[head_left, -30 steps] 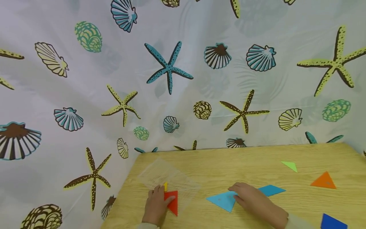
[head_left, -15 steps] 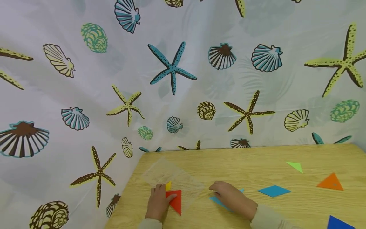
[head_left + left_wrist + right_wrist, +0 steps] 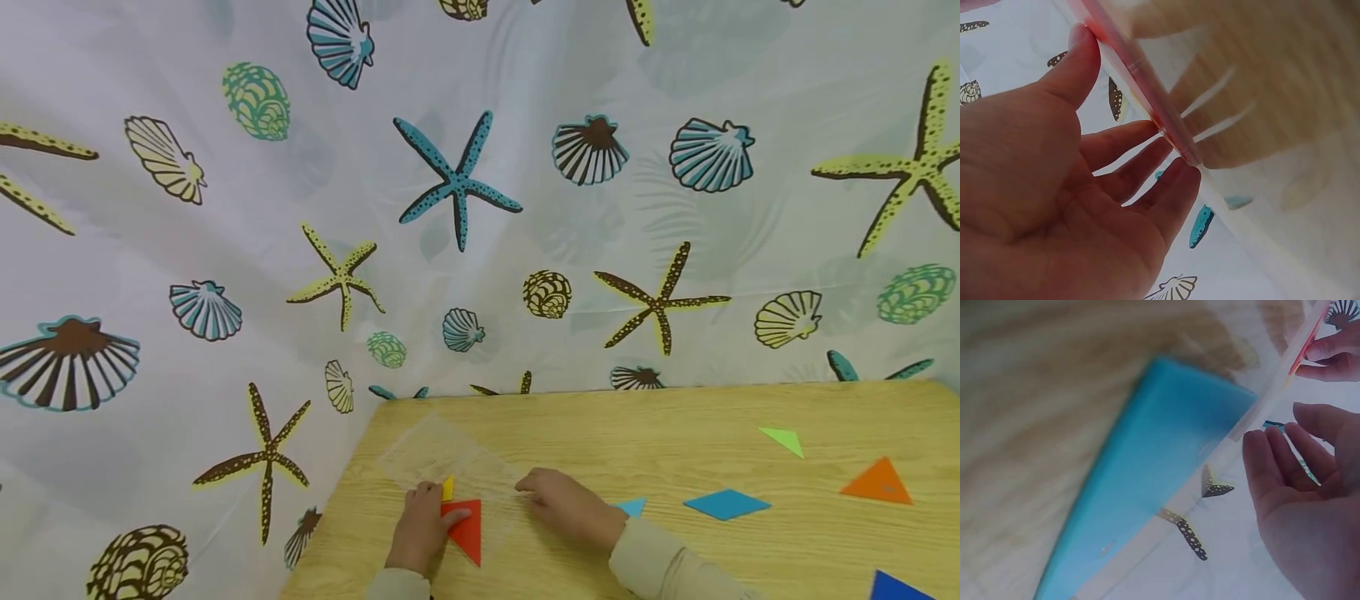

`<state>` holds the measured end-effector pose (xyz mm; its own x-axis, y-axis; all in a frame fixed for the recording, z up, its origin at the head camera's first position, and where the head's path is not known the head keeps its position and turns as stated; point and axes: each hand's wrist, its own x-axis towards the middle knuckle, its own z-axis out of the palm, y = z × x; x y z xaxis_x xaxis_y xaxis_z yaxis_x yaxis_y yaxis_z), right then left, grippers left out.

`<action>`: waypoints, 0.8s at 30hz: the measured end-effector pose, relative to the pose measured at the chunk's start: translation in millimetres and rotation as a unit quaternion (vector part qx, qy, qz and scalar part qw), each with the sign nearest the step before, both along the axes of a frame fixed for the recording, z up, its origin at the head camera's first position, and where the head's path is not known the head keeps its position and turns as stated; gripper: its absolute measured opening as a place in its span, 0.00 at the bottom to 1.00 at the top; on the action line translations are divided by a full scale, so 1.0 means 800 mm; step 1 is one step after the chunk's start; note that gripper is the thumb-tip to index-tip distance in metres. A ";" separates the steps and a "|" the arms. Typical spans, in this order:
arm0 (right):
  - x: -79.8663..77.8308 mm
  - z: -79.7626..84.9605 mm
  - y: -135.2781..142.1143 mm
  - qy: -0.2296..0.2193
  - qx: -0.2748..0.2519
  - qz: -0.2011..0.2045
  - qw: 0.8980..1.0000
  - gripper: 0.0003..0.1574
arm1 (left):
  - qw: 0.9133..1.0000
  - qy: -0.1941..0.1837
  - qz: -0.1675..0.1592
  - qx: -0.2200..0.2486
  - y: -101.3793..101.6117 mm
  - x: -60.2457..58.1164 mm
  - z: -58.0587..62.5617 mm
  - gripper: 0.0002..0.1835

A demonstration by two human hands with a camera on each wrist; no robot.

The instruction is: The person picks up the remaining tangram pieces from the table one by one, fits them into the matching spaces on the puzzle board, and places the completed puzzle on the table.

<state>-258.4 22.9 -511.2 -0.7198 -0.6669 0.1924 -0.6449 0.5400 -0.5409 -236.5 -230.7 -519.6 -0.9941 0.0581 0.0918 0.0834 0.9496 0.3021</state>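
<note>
In the head view, my left hand (image 3: 420, 527) rests low over the table, its thumb on a red triangle (image 3: 469, 535) and its fingertips beside a small yellow piece (image 3: 448, 489). Both pieces lie at the near side of a clear, square tray or sheet (image 3: 426, 440). The left wrist view has the thumb and fingertips right at the red triangle's edge. My right hand (image 3: 566, 507) reaches to the right corner of the clear square with its fingers loosely extended, holding nothing visible. Its wrist partly hides a light blue triangle (image 3: 632, 507), which the right wrist view shows flat on the table.
Farther right on the wooden table (image 3: 570, 417) lie a blue parallelogram (image 3: 727, 504), a lime green triangle (image 3: 785, 440), an orange triangle (image 3: 879, 482) and a dark blue piece (image 3: 896, 587) cut off by the frame. A shell-print curtain (image 3: 495, 233) hangs behind and at left.
The right hand has moved left from the light blue triangle to the corner of the clear square, uncovering the blue parallelogram. The left hand stays on the red triangle. The head view has shifted slightly.
</note>
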 end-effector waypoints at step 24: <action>-0.024 -0.022 -0.025 0.105 0.011 0.027 0.994 0.11 | 1.000 -0.001 -0.003 0.006 -0.004 -0.010 -0.004 0.36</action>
